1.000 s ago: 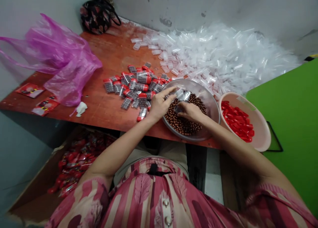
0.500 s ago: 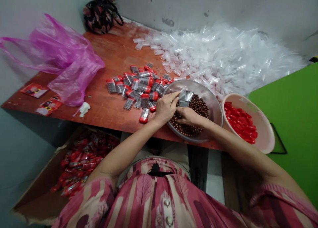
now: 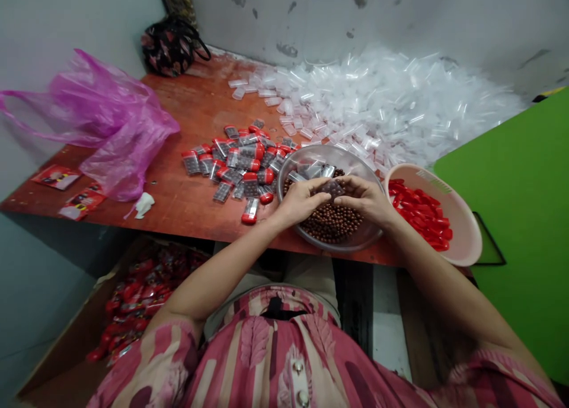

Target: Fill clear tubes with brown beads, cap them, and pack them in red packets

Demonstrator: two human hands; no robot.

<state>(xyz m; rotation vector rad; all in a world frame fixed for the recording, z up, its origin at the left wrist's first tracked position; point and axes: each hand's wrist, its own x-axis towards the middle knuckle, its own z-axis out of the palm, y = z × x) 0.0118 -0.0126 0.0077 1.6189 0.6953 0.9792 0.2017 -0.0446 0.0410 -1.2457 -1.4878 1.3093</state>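
Note:
Above the round bowl (image 3: 353, 160), my left hand (image 3: 301, 204) and my right hand (image 3: 370, 201) meet. Between their fingertips they grip a small clear plastic case (image 3: 334, 190) that looks filled with dark brown balls. Beneath it, the bowl holds a heap of loose brown balls (image 3: 331, 225). A few more clear cases (image 3: 313, 171) lie on the balls at the bowl's far side. Left of the bowl, filled cases with red caps (image 3: 249, 184) are piled on the table (image 3: 202, 108).
A pale pink basin (image 3: 466, 239) of red caps (image 3: 418, 213) stands right of the bowl, beside a green panel (image 3: 524, 218). Clear cases (image 3: 400, 99) heap along the wall. Leftward are a pink plastic bag (image 3: 120, 123), a handbag (image 3: 169, 46) and, below, a carton (image 3: 57, 360) of red packets.
My hands were down among the balls and cases in the bowl. Now they are raised slightly, facing each other, with one filled case between them. The view has shifted a little.

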